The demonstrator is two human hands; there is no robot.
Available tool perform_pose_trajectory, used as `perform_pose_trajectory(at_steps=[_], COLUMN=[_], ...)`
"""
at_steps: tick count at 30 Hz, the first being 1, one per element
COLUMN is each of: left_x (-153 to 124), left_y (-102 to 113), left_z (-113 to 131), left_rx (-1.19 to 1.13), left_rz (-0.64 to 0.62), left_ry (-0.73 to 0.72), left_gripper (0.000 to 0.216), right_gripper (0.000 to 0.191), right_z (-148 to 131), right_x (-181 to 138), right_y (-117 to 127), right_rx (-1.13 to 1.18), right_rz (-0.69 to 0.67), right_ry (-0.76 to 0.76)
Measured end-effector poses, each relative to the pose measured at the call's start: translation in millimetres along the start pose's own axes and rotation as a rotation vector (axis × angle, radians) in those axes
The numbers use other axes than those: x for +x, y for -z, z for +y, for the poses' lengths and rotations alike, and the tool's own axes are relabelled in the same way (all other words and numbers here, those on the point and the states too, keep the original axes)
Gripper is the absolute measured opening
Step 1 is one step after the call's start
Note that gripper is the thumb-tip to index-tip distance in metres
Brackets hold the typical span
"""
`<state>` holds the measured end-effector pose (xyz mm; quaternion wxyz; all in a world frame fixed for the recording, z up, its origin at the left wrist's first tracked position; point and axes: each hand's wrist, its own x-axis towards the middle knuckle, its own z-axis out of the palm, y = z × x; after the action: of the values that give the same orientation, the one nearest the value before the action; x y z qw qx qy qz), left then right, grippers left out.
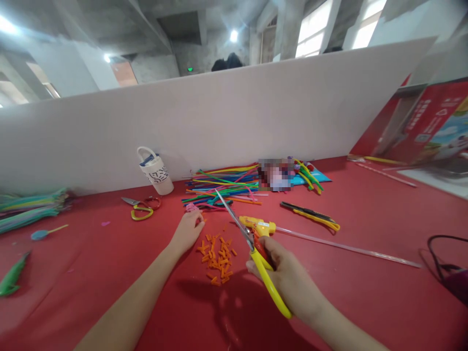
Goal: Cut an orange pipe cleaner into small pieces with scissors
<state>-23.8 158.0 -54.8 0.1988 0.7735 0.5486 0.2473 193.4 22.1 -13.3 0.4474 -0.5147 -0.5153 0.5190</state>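
My right hand [288, 273] is wrapped around the handles of a pair of scissors [268, 280] with yellow and orange grips. Their blades look closed and point up and away to the left. On the red table, my left hand [188, 230] has its fingers curled together beside a small pink curled piece [192, 207]. A speck of orange shows at its fingertips, too small to make out. Between my hands lies a loose pile of short orange pieces [219, 258]. Just beyond the scissors rests a yellow glue gun [258, 225] with a long clear glue stick [347, 248] in its back end.
Colourful pipe cleaners [223, 185] lie along the white partition [219, 122]. A white cup [157, 175] and other scissors [141, 208] stand and lie left of them. Black-and-yellow tool [310, 214] is at right; a green tool [14, 277] and more pipe cleaners [32, 209] are far left.
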Motion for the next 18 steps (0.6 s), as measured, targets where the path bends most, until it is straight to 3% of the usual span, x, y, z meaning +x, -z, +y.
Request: perform_pose_trajectory(at_steps=[5,11,15,18], left_x=[0,-27,-49,-60], left_y=[-6,4,21,20], left_z=[6,24,22,20], left_rx=[-0.126,-0.415,-0.481,-0.528], left_rz=[-0.055,-0.23,-0.145,-0.126], left_ry=[0.033,0.055,0.189,0.289], left_gripper=[0.021,0.013,0.013,0.014], right_gripper=[0.024,0.021,0.022,0.024], right_z=[-1,1,1,1], right_x=[1,2,3,4], right_y=[-1,1,2,1], right_rx=[0.023,0.009,-0.007,-0.017], right_rz=[0.01,0.018,0.032,0.043], right_ry=[-0.004,-0.009,0.006,0.006])
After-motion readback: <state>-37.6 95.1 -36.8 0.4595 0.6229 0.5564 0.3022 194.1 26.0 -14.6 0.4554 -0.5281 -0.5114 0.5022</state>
